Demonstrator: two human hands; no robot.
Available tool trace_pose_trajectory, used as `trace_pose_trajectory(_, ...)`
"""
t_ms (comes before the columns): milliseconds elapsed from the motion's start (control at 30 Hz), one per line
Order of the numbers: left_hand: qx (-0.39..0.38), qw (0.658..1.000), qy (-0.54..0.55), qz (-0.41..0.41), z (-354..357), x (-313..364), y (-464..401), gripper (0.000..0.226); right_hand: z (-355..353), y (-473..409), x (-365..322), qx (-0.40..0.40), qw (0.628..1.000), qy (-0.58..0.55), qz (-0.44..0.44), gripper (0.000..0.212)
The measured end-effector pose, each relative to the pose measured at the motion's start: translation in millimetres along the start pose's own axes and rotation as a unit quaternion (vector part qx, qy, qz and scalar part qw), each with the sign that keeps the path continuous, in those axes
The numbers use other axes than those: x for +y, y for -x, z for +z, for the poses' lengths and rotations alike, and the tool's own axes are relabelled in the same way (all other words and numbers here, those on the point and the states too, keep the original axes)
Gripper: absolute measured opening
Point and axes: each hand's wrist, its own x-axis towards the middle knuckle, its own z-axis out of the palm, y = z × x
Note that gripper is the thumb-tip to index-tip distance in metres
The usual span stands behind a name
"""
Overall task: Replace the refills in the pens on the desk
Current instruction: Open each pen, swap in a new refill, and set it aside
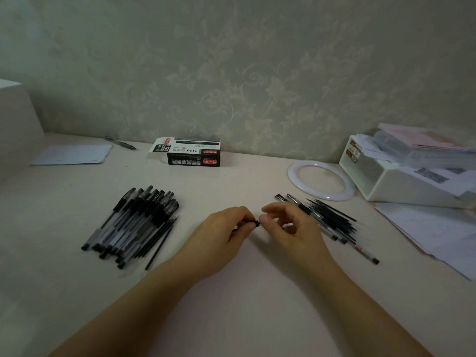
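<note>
A small black pen piece (255, 223) is pinched between curled left hand (223, 238) and right hand (291, 228) fingertips (two pen piles (134, 222) flanking).

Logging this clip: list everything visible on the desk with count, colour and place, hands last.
pen pile: many, count unclear, black and clear, desk left
second pile of pens and refills: count unclear, black, desk right
pen part: one, black, pinched between both hands, mostly hidden
pen box: one, black and white, open flap, by the wall
lone pen: one, dark, far left by the wall
paper sheet: one, pale, far left
ring: one, white, right of centre
storage bin: one, white, papers inside, far right
loose papers: several, white, right edge
left hand: pinches pen part
right hand: pinches pen part
</note>
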Motion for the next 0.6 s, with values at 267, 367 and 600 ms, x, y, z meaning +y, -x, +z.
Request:
trace_pose_trajectory(267, -0.004, 1.000, -0.005, 0.001, -0.5, -0.2, 0.7, 0.006, -1.2, -0.3, -0.1, -0.047, 0.999, -0.016, -0.019, 0.012)
trace_pose_trajectory(367, -0.010, 1.000, -0.004, 0.013, -0.9, -0.1, 0.3, 0.006, -0.5, -0.4, 0.8, -0.029, 0.999, -0.011, -0.010, 0.016)
trace_pose_trajectory(600, -0.008, 1.000, -0.021, 0.008, 1.1, -1.4, 0.7, 0.017, -0.7, -0.8, 0.8, -0.022, 0.999, -0.031, -0.004, 0.009)
